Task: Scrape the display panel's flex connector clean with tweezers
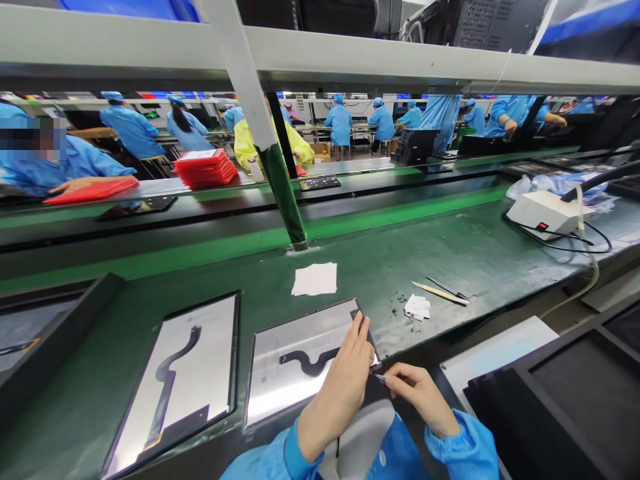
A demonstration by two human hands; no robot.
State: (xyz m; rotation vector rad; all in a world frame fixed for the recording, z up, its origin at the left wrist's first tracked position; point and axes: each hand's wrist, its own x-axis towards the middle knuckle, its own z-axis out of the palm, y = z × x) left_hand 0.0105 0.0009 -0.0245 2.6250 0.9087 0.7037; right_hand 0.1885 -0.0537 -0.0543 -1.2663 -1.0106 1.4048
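My left hand lies over the right end of a silver-backed display panel, fingers stretched out and pressing near its far right corner. A wavy black flex cable runs across that panel and passes under the hand. Pinched in my right hand is a thin metal tool, its tip at the panel's near right edge. Its exact kind is too small to make out. Left of this panel rests a second display panel with a similar curved cable.
White paper sheets, a yellow-handled craft knife, small white strips and dark scraps lie on the green bench. A white device with cables stands at right. Black trays flank me. Beyond a slanted post, co-workers sit in blue.
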